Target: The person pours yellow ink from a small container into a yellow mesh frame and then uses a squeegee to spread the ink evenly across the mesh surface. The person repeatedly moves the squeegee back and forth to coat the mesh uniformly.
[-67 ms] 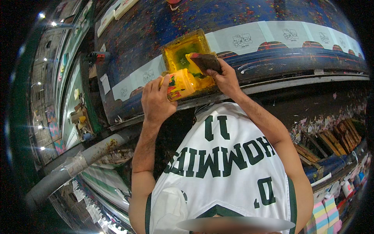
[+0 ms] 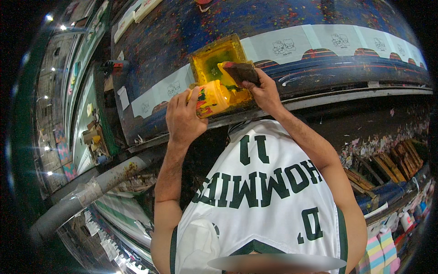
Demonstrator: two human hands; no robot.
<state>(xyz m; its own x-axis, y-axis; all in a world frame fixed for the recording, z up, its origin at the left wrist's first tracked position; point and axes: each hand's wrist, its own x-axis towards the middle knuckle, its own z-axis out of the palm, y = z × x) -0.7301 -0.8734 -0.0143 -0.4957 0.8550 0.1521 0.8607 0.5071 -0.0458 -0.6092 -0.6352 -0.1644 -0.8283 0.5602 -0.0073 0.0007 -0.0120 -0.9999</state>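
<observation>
My left hand (image 2: 185, 116) is wrapped round a paint-smeared tub (image 2: 211, 99), which lies tilted with its mouth toward the right. Yellow ink smears the tub's rim and side. In my right hand (image 2: 265, 92) is a dark squeegee (image 2: 242, 74), pinched between thumb and fingers, its left edge coated yellow. Both are over a screen printing frame (image 2: 194, 64) whose inside is covered with yellow ink around a darker green patch. The squeegee's edge is close to the tub's mouth; I cannot tell whether they touch.
Pale printed sheets (image 2: 296, 43) lie in a row on both sides of the frame, along the ink-spotted blue table (image 2: 169, 39). A metal rail (image 2: 337, 97) edges the table near me. A thick grey pipe (image 2: 112, 178) is at lower left. Wooden frames (image 2: 397, 160) stand at right.
</observation>
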